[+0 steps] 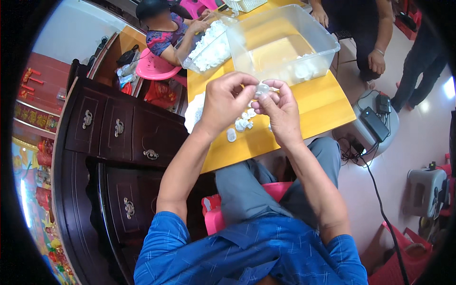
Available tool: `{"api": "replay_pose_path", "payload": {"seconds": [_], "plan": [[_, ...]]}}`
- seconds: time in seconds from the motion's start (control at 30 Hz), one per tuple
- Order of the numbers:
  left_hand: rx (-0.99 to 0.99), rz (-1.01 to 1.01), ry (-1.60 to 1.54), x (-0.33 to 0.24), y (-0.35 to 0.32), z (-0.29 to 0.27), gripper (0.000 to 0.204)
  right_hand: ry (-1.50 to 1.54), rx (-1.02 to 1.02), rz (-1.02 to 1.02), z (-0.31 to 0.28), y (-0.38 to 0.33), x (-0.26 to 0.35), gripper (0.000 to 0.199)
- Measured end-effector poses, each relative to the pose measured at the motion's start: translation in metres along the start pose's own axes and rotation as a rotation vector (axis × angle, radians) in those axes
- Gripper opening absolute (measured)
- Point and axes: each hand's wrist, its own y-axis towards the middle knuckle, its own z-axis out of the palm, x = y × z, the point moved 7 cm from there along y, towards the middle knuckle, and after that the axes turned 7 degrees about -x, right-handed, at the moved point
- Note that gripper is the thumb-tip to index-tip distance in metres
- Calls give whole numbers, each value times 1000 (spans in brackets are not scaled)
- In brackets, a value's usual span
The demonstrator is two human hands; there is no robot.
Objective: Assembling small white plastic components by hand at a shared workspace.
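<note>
Left hand point(227, 97) and right hand point(280, 108) pinch one small white plastic piece point(261, 88) together above the yellow bench point(313, 107) (smooth, glossy). More white pieces point(242, 124) lie scattered below, near a clear plastic tub point(285, 40).

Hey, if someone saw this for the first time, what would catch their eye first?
Most likely the two hands, left hand and right hand, pinching a small white piece together above the yellow table. Just behind them stands a big clear tub, nearly empty, and under the hands lie loose white pieces.
</note>
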Motion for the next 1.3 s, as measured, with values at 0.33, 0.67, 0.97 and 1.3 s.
{"api": "replay_pose_path", "payload": {"seconds": [0.33, 0.67, 0.97, 1.3], "plan": [[-159, 851, 539, -33, -19, -4, 22, 378, 161, 183, 17, 7, -1, 39], [-178, 811, 489, -25, -19, -11, 22, 370, 205, 127, 25, 16, 1, 36], [-182, 510, 336, -5, 3, -10, 16, 258, 87, 148, 23, 33, -10, 33], [-209, 440, 299, 0, 18, -1, 10, 325, 18, 247, 14, 47, -12, 22]]}}
